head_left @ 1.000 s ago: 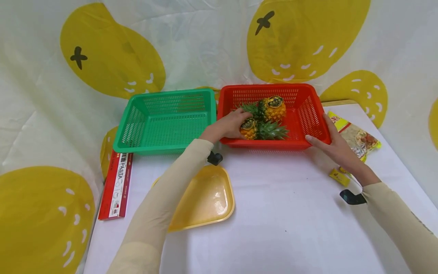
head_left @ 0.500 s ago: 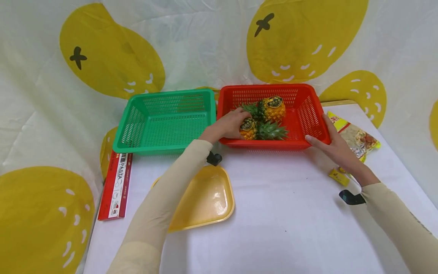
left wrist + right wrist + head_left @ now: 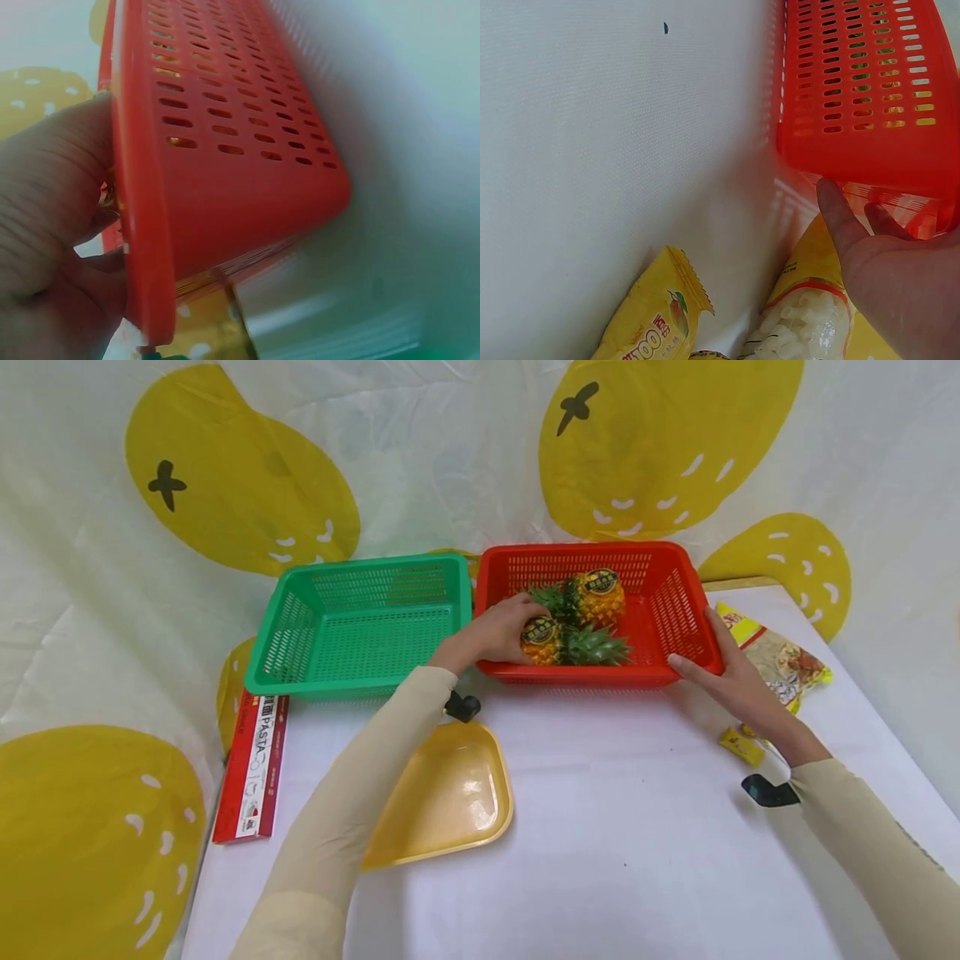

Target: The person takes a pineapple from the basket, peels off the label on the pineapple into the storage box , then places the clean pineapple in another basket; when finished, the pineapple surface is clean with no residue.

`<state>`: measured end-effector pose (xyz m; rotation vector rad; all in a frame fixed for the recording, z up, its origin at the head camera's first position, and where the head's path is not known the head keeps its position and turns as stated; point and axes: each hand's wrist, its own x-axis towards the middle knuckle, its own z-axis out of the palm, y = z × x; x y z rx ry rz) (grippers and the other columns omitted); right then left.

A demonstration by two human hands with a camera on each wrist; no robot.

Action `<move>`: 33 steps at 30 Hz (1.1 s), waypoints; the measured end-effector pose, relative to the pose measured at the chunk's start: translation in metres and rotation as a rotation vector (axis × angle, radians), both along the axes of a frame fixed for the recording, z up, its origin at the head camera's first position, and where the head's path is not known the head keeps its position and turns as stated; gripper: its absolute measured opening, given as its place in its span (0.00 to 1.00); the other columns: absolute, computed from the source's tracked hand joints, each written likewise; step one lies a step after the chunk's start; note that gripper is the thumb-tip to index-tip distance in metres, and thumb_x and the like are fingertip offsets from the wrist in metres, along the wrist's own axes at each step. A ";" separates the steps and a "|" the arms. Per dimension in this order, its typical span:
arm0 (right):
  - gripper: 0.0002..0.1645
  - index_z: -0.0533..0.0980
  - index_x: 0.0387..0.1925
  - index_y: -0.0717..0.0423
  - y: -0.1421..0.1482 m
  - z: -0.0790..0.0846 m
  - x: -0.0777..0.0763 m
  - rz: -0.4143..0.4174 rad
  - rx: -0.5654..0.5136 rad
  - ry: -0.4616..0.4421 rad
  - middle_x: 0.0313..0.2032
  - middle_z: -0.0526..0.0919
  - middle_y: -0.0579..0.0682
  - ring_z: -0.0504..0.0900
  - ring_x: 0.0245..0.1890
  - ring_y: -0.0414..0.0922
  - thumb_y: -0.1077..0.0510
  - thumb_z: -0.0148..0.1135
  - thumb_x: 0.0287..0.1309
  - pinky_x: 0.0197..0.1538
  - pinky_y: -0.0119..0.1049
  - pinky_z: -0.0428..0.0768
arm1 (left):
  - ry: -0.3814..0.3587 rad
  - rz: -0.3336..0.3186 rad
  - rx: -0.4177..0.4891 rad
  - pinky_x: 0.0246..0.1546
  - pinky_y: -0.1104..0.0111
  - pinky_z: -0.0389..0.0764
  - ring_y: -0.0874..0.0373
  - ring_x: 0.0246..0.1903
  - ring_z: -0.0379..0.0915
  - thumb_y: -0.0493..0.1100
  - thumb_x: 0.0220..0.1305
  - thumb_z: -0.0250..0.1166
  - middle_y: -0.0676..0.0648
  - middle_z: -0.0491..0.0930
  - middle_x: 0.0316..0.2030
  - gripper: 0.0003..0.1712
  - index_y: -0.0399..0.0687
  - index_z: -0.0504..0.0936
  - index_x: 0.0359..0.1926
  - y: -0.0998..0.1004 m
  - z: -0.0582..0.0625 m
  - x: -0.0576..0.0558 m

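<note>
Head cam hi, fwd/dn; wrist cams close; share red basket (image 3: 592,675).

"What's the red basket (image 3: 600,675) made of?"
"Plastic, smooth, with a soft sheen. The green basket (image 3: 390,647) looks much the same."
"And the yellow tray (image 3: 442,802)?"
"Plastic too, by its look, but properly glossy."
"The front pineapple (image 3: 555,647)?"
"Rough, knobbly skin. The pasta box (image 3: 251,768) looks like smooth card, the small packet (image 3: 656,315) like plastic film."
"The table (image 3: 600,818)?"
"Covered in matt, finely textured cloth; the backdrop (image 3: 427,468) is creased fabric."
</note>
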<state>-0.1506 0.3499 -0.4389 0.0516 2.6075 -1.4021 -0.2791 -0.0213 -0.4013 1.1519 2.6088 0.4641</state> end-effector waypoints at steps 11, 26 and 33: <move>0.58 0.26 0.83 0.26 0.001 0.001 -0.002 0.004 0.005 0.008 0.82 0.46 0.60 0.52 0.76 0.69 0.39 0.58 0.76 0.64 0.71 0.68 | 0.001 -0.012 0.051 0.61 0.64 0.73 0.53 0.60 0.69 0.52 0.58 0.81 0.45 0.71 0.63 0.45 0.47 0.73 0.73 -0.006 0.018 0.002; 0.57 0.26 0.83 0.26 0.002 -0.001 -0.001 0.001 0.002 0.005 0.82 0.46 0.60 0.53 0.76 0.68 0.39 0.58 0.77 0.65 0.69 0.68 | -0.004 0.019 0.209 0.61 0.66 0.72 0.54 0.61 0.69 0.52 0.53 0.84 0.46 0.71 0.64 0.48 0.45 0.74 0.72 -0.011 0.036 0.009; 0.57 0.26 0.83 0.27 0.001 -0.002 0.000 0.001 -0.002 0.002 0.82 0.47 0.62 0.54 0.75 0.68 0.40 0.57 0.77 0.66 0.70 0.66 | 0.007 0.015 0.236 0.58 0.66 0.75 0.56 0.60 0.69 0.54 0.53 0.84 0.47 0.71 0.65 0.49 0.47 0.73 0.72 -0.019 0.051 0.022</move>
